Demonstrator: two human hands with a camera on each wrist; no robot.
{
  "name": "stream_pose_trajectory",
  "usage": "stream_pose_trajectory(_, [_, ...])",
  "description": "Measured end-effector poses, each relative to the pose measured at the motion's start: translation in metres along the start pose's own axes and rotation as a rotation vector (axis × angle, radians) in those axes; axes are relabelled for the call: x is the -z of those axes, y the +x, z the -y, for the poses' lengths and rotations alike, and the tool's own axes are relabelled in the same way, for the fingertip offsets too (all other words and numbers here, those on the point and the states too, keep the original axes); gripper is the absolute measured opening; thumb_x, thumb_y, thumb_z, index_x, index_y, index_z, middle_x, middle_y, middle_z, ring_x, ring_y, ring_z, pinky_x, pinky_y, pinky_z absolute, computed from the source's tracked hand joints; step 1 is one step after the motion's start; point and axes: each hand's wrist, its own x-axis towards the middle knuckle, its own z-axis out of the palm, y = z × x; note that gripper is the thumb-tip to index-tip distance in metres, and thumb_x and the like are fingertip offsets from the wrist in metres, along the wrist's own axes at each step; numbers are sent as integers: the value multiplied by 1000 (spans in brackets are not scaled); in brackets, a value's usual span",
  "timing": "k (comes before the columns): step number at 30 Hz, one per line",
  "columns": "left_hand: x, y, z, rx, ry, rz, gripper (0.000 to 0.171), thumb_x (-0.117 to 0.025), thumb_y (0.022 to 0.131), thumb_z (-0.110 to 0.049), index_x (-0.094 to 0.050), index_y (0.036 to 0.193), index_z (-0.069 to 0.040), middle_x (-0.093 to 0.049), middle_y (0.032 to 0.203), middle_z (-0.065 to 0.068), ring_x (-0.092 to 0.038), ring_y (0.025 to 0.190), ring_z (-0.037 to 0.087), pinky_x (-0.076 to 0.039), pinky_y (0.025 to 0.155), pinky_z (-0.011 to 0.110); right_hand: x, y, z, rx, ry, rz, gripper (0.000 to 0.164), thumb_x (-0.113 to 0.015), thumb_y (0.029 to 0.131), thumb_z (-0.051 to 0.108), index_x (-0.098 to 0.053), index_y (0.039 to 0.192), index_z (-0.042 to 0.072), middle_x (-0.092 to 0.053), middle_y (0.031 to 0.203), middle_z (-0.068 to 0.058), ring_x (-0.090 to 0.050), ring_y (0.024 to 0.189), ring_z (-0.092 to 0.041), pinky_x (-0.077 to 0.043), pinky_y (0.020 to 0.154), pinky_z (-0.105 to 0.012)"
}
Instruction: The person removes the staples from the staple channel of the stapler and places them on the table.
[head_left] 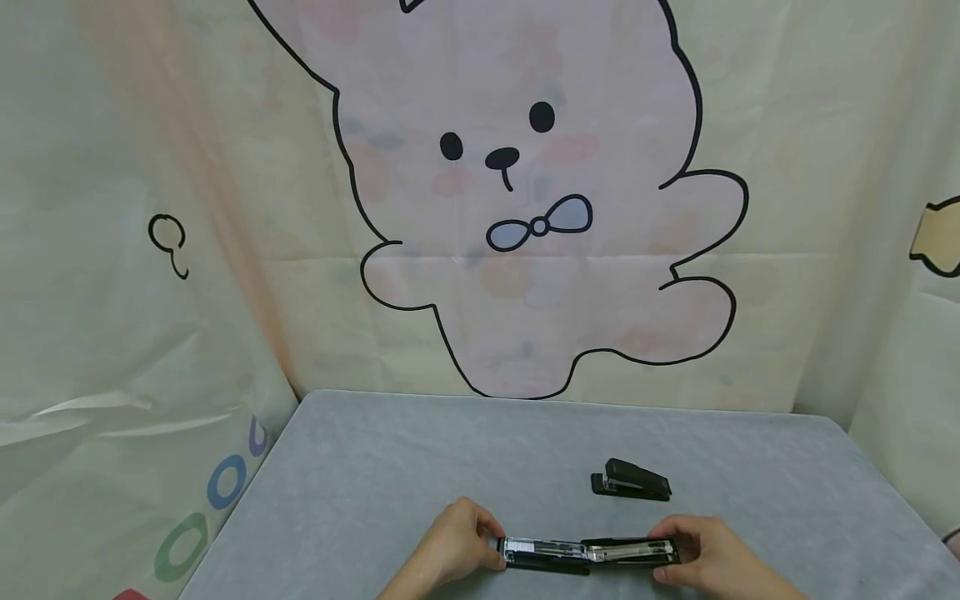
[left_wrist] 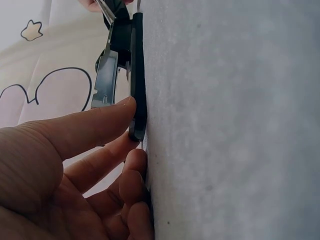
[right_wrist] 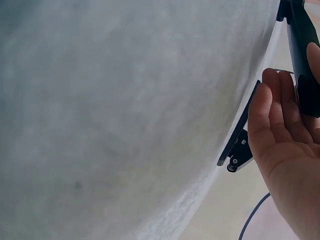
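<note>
A black stapler [head_left: 546, 562] lies swung wide open near the front of the table, its silver inner metal parts facing up. My left hand [head_left: 454, 542] pinches the left end of its base; in the left wrist view the thumb and a finger grip the base [left_wrist: 138, 75] right at the cloth. My right hand [head_left: 708, 552] holds the other end, the black top arm [right_wrist: 303, 55], between thumb and fingers. A second black stapler [head_left: 632, 481], folded together, stands farther back, behind and right of the open one. Part of it is hidden by my right hand in the right wrist view.
A grey cloth [head_left: 420, 450] covers the table. Behind it hangs a pale curtain [head_left: 765, 333] with a cartoon bear, and more printed curtain [head_left: 90, 350] closes off the left side.
</note>
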Motion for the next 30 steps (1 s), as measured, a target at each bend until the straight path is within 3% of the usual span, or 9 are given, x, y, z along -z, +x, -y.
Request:
stream_pose_trajectory(14, [0,0,0,11,10,-3,25,-92,66,7,-77,77,-10,-59,62,1,-50,58,15,-36,52,29,1,0,-2,64,-13,37,36,-79,92,8,-66,120,-10,-60,77,2,-48,62,-6,-41,56,-28])
stream_pose_trajectory(18, [0,0,-1,6,6,-3,25,-92,66,7,-77,77,-10,-60,62,1,-51,57,14,-36,52,29,5,-1,0,76,-34,38,41,-78,94,10,-63,125,-10,-69,97,-7,-56,74,-2,-49,63,-27])
stream_pose_trajectory(22, [0,0,-1,11,0,-5,25,-91,65,7,-77,77,-10,-59,62,0,-50,57,14,-36,52,29,8,-5,8,131,-103,-33,43,-77,95,13,-62,129,-9,-69,120,-20,-63,96,1,-55,74,-27])
stream_pose_trajectory(26, [0,-1,-2,2,3,-9,25,-92,65,7,-77,76,-10,-58,61,0,-48,56,13,-35,51,28,9,-11,19,207,-199,-136,40,-76,96,14,-63,128,-6,-72,115,-8,-63,98,-1,-55,76,-27])
stream_pose_trajectory(30, [0,-1,-2,-11,9,-12,25,-92,65,6,-77,77,-10,-57,61,-1,-48,56,13,-34,51,28,5,-14,34,230,-256,-220,36,-77,96,15,-66,128,3,-71,114,7,-63,99,-2,-54,77,-27])
